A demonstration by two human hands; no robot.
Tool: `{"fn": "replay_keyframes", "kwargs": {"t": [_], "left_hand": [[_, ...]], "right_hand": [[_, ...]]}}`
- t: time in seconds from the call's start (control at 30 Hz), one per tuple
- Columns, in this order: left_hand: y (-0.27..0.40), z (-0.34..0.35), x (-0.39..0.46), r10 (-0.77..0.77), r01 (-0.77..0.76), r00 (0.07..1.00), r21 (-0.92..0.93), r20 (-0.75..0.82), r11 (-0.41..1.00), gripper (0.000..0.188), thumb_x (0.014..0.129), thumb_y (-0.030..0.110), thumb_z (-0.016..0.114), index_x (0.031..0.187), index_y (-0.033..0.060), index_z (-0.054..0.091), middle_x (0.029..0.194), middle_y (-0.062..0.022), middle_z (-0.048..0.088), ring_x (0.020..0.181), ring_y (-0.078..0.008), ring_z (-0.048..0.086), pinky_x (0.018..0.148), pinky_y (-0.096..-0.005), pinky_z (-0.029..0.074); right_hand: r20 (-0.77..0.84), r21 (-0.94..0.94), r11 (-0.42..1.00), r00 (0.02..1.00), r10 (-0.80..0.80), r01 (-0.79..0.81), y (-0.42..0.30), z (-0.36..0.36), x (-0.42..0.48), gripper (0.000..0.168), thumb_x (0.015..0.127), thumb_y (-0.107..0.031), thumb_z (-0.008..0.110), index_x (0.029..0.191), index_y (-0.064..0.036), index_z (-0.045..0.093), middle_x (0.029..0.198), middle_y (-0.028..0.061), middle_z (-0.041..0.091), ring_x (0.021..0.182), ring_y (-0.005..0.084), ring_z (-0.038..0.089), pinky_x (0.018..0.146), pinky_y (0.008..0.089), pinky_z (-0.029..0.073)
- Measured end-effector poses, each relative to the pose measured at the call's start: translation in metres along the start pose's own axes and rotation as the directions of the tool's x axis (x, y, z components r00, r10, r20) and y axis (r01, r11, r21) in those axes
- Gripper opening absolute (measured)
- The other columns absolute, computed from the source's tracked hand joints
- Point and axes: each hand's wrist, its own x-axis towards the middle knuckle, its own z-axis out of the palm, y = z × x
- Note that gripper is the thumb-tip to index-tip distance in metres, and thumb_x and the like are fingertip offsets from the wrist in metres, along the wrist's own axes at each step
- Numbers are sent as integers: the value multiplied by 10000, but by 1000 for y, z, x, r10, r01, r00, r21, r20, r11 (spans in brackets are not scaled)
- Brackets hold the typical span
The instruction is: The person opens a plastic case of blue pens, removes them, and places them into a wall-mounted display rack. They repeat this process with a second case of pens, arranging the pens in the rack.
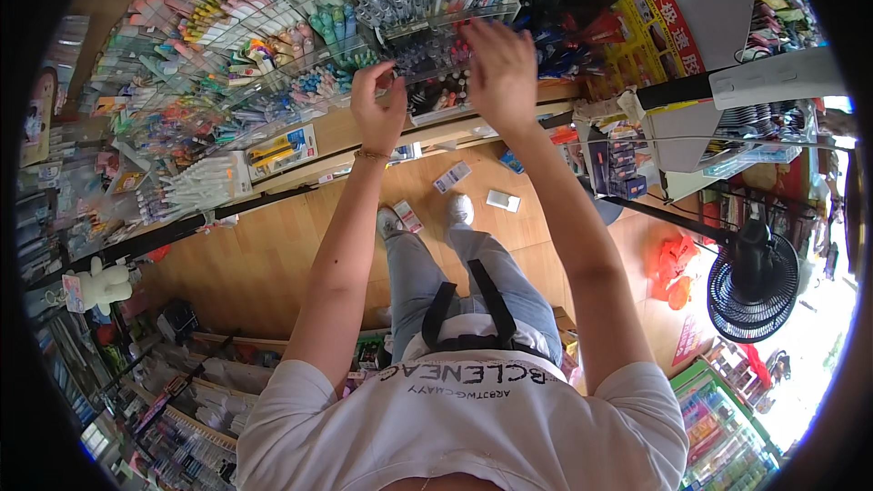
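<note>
My left hand (pixel 378 103) is raised at the front of a clear pen rack (pixel 443 71), its thumb and fingers curled with a gap between them; I see nothing in it. Right of it, my right hand (pixel 503 71) reaches over the same rack, blurred, and its fingertips are too unclear to tell if they hold anything. Pens with dark and pink ends (pixel 453 51) stand in the compartments between and behind the hands. Farther back are grey clear-barrelled pens (pixel 402 3), and to the left, green and blue highlighters (pixel 334 24).
Packed pens cover the left shelf, with a carded yellow cutter (pixel 281 150) at its edge. Adhesive packs (pixel 648 27) hang at the right. A white pole (pixel 777 78) and a black fan (pixel 752 286) stand right. Small boxes (pixel 452 176) lie on the floor near my shoes.
</note>
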Motion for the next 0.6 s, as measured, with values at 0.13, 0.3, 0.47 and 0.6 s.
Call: {"fn": "replay_keyframes", "kwargs": {"t": [0.13,0.3,0.47,0.6], "left_hand": [[10,4,12,42,-49,997,120,63,992,187,748,11,694,920,55,636,775,-64,574,634,-148,553,565,-260,456],[14,19,30,279,-313,947,260,157,914,213,718,40,734,914,86,666,739,-38,591,598,-152,572,516,-255,454],[22,3,34,261,-356,928,423,268,833,211,762,129,699,971,153,686,718,-38,569,584,-196,547,531,-301,451],[18,-38,-2,103,-129,965,95,240,987,333,841,77,620,1171,85,580,719,-19,533,537,-83,412,484,-215,356]], "right_hand": [[-144,78,983,974,175,-165,5,-24,-25,310,716,53,580,1008,-49,599,1090,121,575,980,313,522,854,414,408],[-48,59,951,951,305,-302,2,-40,-83,258,728,52,578,953,-67,622,1084,123,582,988,317,526,846,410,416],[-31,-56,852,854,520,-521,2,-69,-150,213,755,23,588,937,-75,637,1083,114,588,1009,328,527,890,396,415],[-83,-102,711,719,690,-695,5,-100,-213,200,761,19,591,926,-78,650,1052,114,612,1015,308,538,896,379,417]]}}
